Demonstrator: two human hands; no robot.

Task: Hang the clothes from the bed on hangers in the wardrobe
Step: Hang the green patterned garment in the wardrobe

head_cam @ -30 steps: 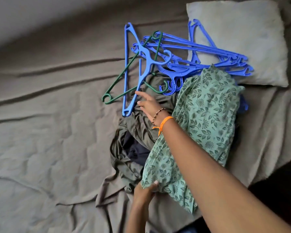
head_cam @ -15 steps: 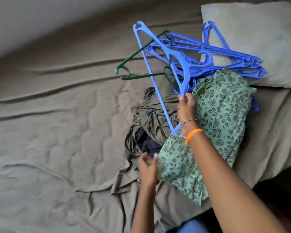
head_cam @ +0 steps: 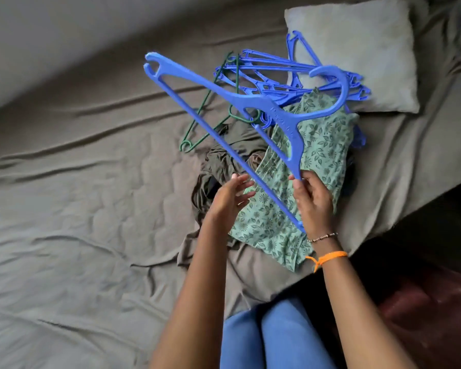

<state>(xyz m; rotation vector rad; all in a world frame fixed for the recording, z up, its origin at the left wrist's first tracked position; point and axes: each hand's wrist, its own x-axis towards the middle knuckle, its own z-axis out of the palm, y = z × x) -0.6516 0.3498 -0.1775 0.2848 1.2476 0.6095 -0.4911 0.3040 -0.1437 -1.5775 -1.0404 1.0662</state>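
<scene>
My right hand [head_cam: 313,201] grips one end of a blue plastic hanger [head_cam: 253,101] and holds it up over the bed, hook pointing right. My left hand [head_cam: 230,197] hovers with fingers spread just under the hanger's bottom bar, holding nothing. Below the hanger lies a pile of clothes: a green floral garment [head_cam: 312,155] on top of an olive-brown garment [head_cam: 224,161], with a dark piece showing underneath.
More blue hangers [head_cam: 282,73] and a green hanger [head_cam: 205,115] lie in a heap beside a grey pillow [head_cam: 365,49]. The grey bedsheet [head_cam: 77,195] stretches left. The bed's edge runs at the lower right, with dark floor beyond.
My right hand has lifted the blue hanger out of the heap and drawn it toward me. My left hand has let go of the floral garment and risen toward the hanger.
</scene>
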